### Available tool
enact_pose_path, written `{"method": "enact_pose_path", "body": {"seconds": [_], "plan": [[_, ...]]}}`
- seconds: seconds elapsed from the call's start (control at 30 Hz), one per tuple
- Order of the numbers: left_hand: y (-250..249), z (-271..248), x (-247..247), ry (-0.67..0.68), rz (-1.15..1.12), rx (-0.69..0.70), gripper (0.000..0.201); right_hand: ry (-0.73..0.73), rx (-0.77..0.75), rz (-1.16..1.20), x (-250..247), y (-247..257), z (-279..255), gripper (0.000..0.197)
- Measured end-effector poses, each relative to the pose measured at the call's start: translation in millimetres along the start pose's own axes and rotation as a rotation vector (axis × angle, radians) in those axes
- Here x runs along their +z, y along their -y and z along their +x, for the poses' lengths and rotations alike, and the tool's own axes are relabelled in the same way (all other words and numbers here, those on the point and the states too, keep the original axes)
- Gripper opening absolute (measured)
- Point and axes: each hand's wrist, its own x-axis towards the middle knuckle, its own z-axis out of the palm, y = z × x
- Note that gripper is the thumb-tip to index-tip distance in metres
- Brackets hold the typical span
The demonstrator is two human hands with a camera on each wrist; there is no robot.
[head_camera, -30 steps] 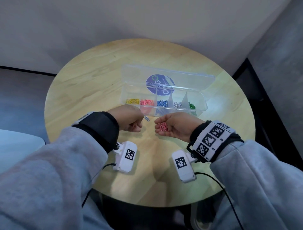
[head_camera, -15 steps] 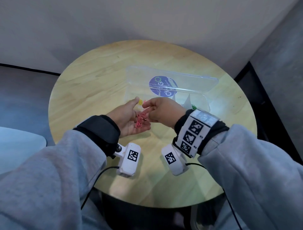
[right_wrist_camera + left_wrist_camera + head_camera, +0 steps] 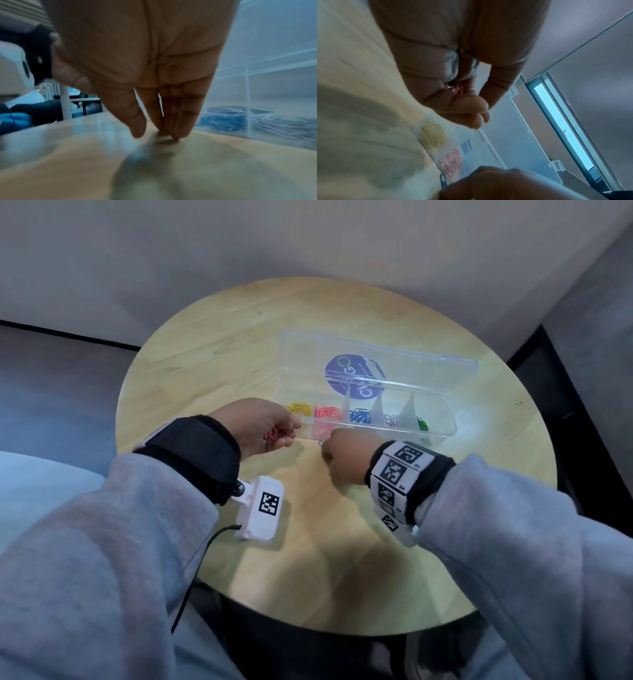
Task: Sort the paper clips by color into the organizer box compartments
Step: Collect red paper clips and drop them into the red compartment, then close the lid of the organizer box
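Left hand cups pink wire clips beside clear plastic box.

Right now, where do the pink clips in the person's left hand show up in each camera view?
Head: pink clips in the curled left hand, left of the box.
Left wrist: pink clips mid-frame, between palm and fingers.
Right wrist: not in it.
Shared landmark: the blue clips in the box.

Clear organizer box open, paper clips sorted by color.
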Motion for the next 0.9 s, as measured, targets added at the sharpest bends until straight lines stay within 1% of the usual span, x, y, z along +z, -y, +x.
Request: {"method": "enact_pose_path", "body": {"seconds": [0.1,0.2,0.33,0.43,0.53,0.6,0.67,0.77,0.83,0.9], "plan": [[-3,-2,0,0.009,0.021,0.000,0.028,-0.024,0.039,0.078,5,2,4,0.030],[-4,-4,0,-0.006,0.054,-0.017,0.034,-0.063,0.034,0.116,9,3,6,0.026],[-7,-5,0,0.008,0.075,-0.051,0.031,-0.029,-0.042,0.077,7,4,5,0.021],[-8,-6,0,0.014,0.108,-0.064,0.031,-0.059,-0.116,0.114,6,2,1,0.014],[-8,-6,0,0.009,0.159,-0.056,0.035,-0.052,-0.124,0.222,12,1,-1,0.026],[-8,-5,1,0.010,0.181,-0.051,0.035,-0.025,-0.096,0.295,16,1,-3,0.023],[-8,-6,2,0.011,0.197,-0.044,0.031,0.014,-0.070,0.321,17,-1,-6,0.015],[-9,-7,3,0.008,0.228,-0.023,0.019,0.054,-0.077,0.331,15,-8,-13,0.012],[-10,-7,5,-0.009,0.278,-0.015,0.017,0.030,-0.074,0.358,10,-16,-21,0.011],[-14,-8,8,-0.023,0.320,0.008,0.018,-0.055,-0.064,0.439,0,-25,-28,0.010]]}}
